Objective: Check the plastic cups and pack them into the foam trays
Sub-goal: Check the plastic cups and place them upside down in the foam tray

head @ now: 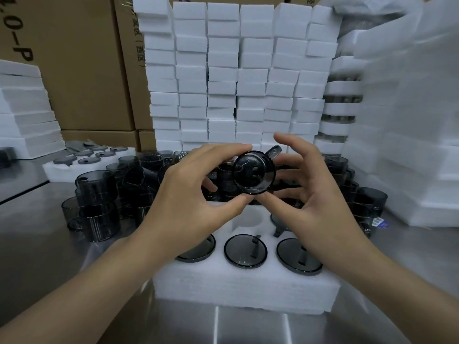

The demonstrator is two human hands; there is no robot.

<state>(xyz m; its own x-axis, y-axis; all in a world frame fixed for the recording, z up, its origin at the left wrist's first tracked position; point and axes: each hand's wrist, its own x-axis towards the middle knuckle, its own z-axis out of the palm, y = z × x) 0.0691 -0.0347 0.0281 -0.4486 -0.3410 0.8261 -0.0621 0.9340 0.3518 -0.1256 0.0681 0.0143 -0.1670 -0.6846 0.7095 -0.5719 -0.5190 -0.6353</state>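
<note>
My left hand (188, 194) holds a dark smoky plastic cup (253, 172) by its rim, index finger over the top and thumb under it, the cup's round base turned toward me. My right hand (310, 192) is spread beside it, fingers loosely bent, thumb touching the cup's lower edge. Below the hands lies a white foam tray (243, 286) on the steel table. Three cups (246, 250) sit in its front row, one more at the back right, and a back pocket (247, 219) is bare.
A heap of loose dark cups (99, 194) lies behind the tray, left and right. A wall of stacked foam blocks (236, 78) rises behind. Another filled foam tray (87, 157) sits far left, cardboard boxes (74, 65) behind it, foam stacks (409, 120) on the right.
</note>
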